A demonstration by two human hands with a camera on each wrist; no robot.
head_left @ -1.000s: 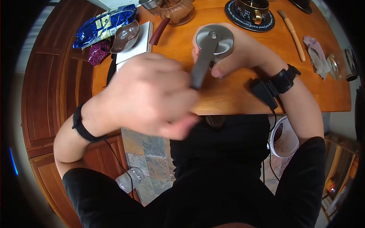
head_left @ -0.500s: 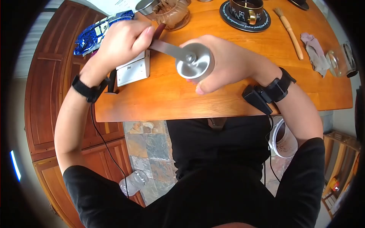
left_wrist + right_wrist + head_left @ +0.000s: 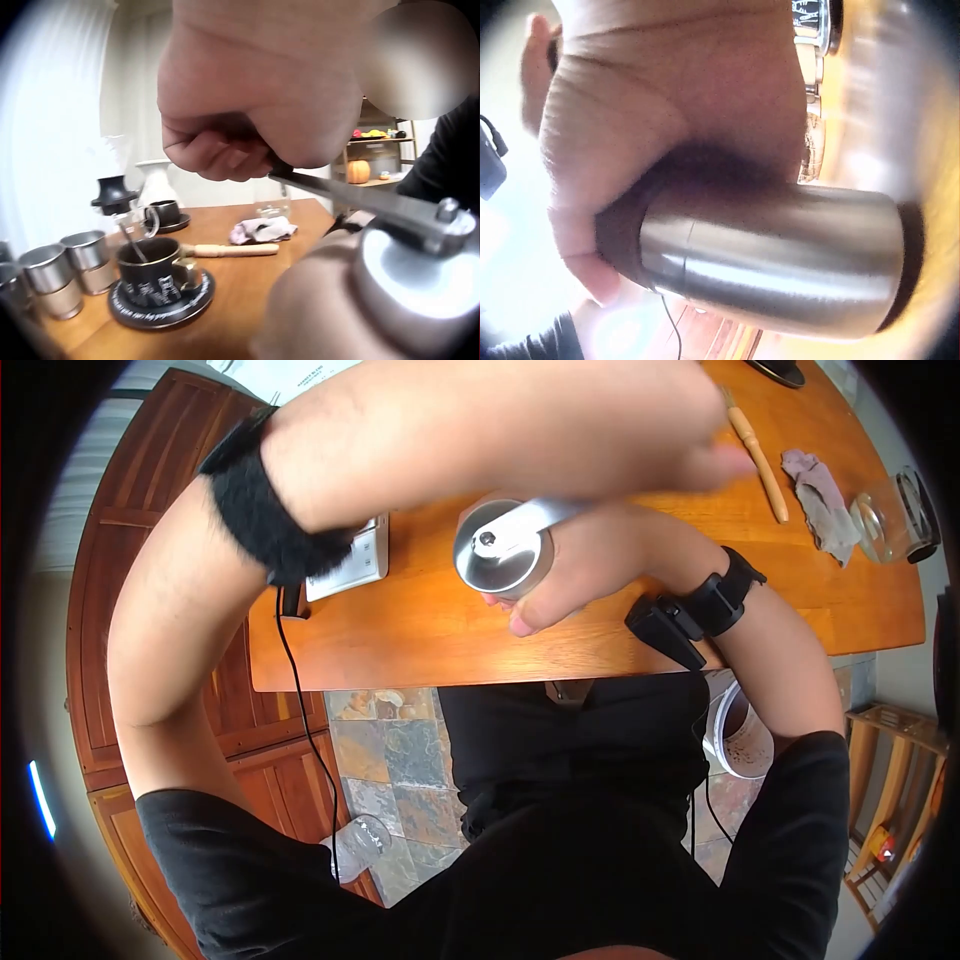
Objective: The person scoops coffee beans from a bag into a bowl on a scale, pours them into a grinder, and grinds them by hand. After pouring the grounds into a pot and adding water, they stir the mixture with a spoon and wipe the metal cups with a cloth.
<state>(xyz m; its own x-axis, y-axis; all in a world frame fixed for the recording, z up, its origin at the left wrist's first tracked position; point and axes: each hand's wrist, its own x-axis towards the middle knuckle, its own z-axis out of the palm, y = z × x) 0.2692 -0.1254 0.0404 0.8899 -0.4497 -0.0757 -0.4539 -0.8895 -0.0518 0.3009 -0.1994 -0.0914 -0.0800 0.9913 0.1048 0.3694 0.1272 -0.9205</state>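
A steel hand coffee grinder (image 3: 780,262) is held by my right hand (image 3: 590,565) above the table, the fingers and thumb wrapped round its upper body. Its round metal top (image 3: 490,573) faces up toward the head camera. From the top's centre a flat crank arm (image 3: 535,522) points to the right and away from me. My left hand (image 3: 255,97) curls round the end of the crank, where the knob is hidden inside the fist. In the head view the left hand is blurred, and its forearm crosses over the far part of the table.
A black cup (image 3: 154,281) with a spoon stands on its saucer (image 3: 127,315), beside several steel cups (image 3: 86,259). A wooden-handled brush (image 3: 760,465), a crumpled cloth (image 3: 822,505) and a glass jar (image 3: 880,530) lie on the right. A white scale (image 3: 350,570) sits left of the grinder.
My left hand has swung the crank from the near side, past the far left, round to the far right. The grinder has shifted left and slightly toward me, in my right hand.
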